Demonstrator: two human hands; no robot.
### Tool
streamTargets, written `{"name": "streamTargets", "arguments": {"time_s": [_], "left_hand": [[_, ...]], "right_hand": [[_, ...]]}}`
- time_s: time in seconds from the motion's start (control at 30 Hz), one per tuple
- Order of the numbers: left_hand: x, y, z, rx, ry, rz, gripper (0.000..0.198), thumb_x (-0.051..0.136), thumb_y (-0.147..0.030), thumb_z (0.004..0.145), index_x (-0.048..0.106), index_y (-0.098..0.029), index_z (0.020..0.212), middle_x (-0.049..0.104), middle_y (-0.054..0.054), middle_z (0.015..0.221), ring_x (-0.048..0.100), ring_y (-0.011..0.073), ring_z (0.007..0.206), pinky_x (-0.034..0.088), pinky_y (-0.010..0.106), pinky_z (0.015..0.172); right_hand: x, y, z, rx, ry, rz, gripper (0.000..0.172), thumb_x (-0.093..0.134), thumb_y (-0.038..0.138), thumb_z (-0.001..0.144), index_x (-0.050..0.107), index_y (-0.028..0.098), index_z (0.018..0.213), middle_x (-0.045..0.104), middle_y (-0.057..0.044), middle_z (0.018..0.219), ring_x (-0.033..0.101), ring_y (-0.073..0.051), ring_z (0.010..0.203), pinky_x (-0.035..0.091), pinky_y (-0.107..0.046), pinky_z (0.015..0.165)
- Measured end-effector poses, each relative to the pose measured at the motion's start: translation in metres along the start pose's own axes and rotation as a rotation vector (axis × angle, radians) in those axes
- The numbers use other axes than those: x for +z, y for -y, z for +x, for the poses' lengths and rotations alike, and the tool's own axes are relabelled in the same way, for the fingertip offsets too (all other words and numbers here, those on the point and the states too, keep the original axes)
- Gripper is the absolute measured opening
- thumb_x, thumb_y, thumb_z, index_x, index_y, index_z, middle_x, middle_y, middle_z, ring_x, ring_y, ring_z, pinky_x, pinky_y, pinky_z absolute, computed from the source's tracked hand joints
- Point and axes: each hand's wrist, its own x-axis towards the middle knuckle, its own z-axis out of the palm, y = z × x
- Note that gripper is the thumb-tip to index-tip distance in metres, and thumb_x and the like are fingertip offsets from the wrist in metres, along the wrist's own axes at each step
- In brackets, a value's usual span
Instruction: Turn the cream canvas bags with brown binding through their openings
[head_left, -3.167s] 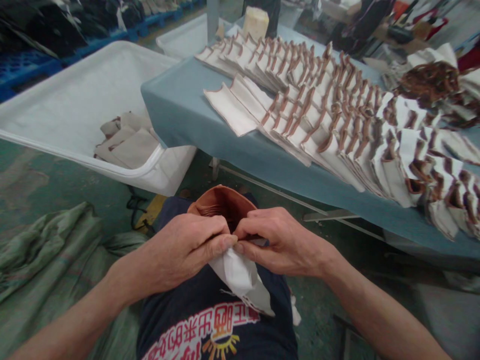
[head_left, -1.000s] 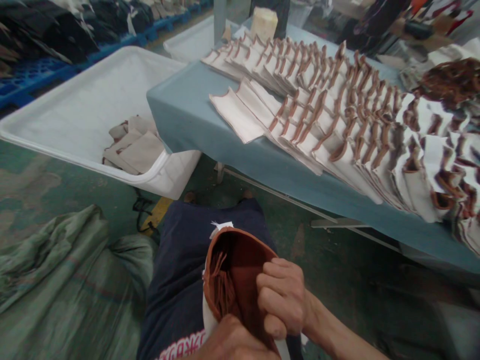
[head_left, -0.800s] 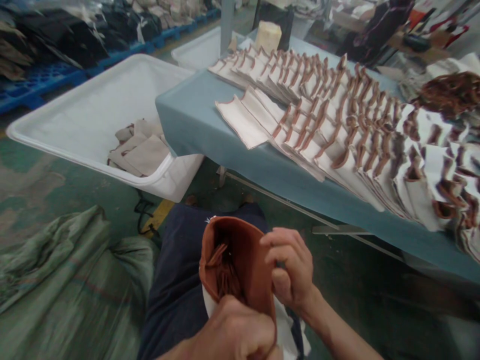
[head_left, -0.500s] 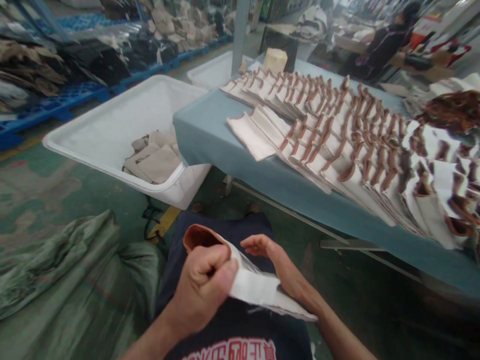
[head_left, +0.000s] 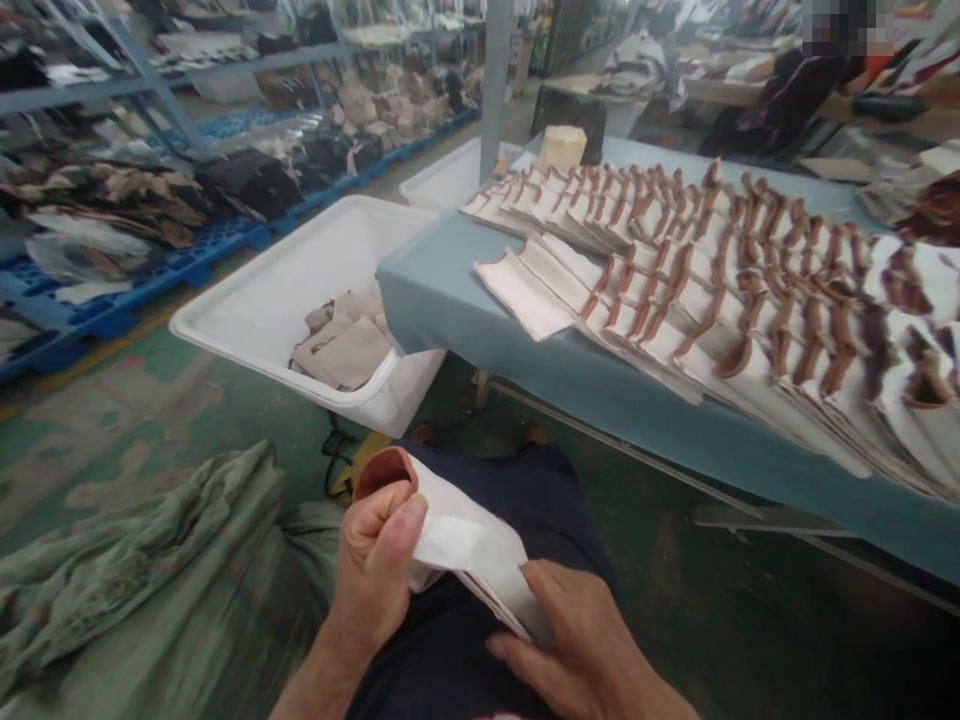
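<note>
A white boot shaft [head_left: 472, 535] with a brown lining lies slanted above my lap. My left hand [head_left: 379, 565] is closed on its upper edge, right beside the round brown opening. At the lower end my right hand [head_left: 581, 630] has its fingers over the top and its thumb beneath, gripping the white material. A layered seam edge shows along the underside, between the hands. Similar white pieces with brown linings [head_left: 660, 270] lie overlapped in long rows on the blue-covered table [head_left: 427, 290] ahead.
A white plastic tub [head_left: 255, 270] holding beige pieces [head_left: 345, 350] stands left of the table. Green sacking [head_left: 202, 590] is heaped at my left. Blue pallets [head_left: 225, 240] carry stacked materials further back. A pale roll [head_left: 562, 148] sits at the table's far end. Another person [head_left: 795, 100] is at the back right.
My right hand has come down from beside the boot shaft and taken hold of its lower end. My left hand keeps its grip. The view has tilted up slightly.
</note>
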Motion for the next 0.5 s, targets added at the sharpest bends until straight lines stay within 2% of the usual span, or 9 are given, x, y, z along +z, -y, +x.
{"name": "streamTargets", "arguments": {"time_s": [0.07, 0.1, 0.2, 0.27, 0.37, 0.5], "left_hand": [[0.003, -0.003, 0.004, -0.018, -0.032, -0.034, 0.053, 0.074, -0.057, 0.086, 0.044, -0.022, 0.059, 0.039, -0.005, 0.056, 0.033, 0.0098, 0.051, 0.030, 0.022, 0.047], [0.004, -0.004, 0.007, -0.027, -0.049, -0.052, 0.053, 0.076, -0.059, 0.084, 0.046, -0.022, 0.060, 0.041, -0.005, 0.056, 0.034, 0.0097, 0.051, 0.031, 0.022, 0.046], [0.008, -0.006, 0.017, -0.048, -0.099, -0.098, 0.055, 0.081, -0.063, 0.078, 0.048, -0.022, 0.062, 0.043, -0.006, 0.057, 0.037, 0.0090, 0.050, 0.034, 0.020, 0.045], [0.008, -0.008, 0.021, -0.058, -0.114, -0.117, 0.057, 0.084, -0.064, 0.074, 0.048, -0.022, 0.061, 0.043, -0.007, 0.056, 0.037, 0.0087, 0.049, 0.033, 0.019, 0.044], [0.010, -0.010, 0.021, -0.065, -0.111, -0.138, 0.056, 0.088, -0.060, 0.071, 0.050, -0.021, 0.057, 0.043, -0.007, 0.053, 0.035, 0.0077, 0.046, 0.029, 0.019, 0.042], [0.019, -0.010, 0.023, -0.067, -0.106, -0.155, 0.053, 0.089, -0.051, 0.071, 0.051, -0.020, 0.052, 0.042, -0.007, 0.049, 0.033, 0.0068, 0.044, 0.027, 0.019, 0.042]], "right_hand": [[-0.004, -0.007, -0.006, 0.018, -0.051, 0.076, 0.041, 0.066, 0.063, 0.101, 0.068, 0.024, 0.090, 0.075, -0.003, 0.080, 0.068, -0.018, 0.067, 0.052, -0.027, 0.062], [-0.008, -0.010, -0.008, 0.044, -0.089, 0.112, 0.046, 0.056, 0.065, 0.106, 0.069, 0.023, 0.091, 0.076, -0.004, 0.083, 0.069, -0.018, 0.070, 0.053, -0.026, 0.064], [-0.023, -0.009, -0.008, 0.104, -0.092, 0.183, 0.062, 0.036, 0.055, 0.117, 0.059, 0.022, 0.071, 0.063, 0.001, 0.062, 0.058, -0.012, 0.053, 0.048, -0.021, 0.055], [-0.029, -0.005, -0.008, 0.091, -0.064, 0.183, 0.062, 0.038, 0.051, 0.118, 0.056, 0.021, 0.067, 0.058, 0.003, 0.058, 0.055, -0.010, 0.049, 0.045, -0.020, 0.051], [-0.032, 0.001, -0.012, 0.013, -0.103, 0.150, 0.053, 0.044, 0.046, 0.118, 0.064, 0.022, 0.075, 0.065, 0.000, 0.064, 0.063, -0.012, 0.056, 0.049, -0.021, 0.057], [-0.037, 0.009, -0.017, -0.133, -0.187, 0.002, 0.056, 0.037, 0.030, 0.120, 0.053, 0.023, 0.067, 0.054, 0.003, 0.052, 0.053, -0.010, 0.044, 0.041, -0.025, 0.051]]}}
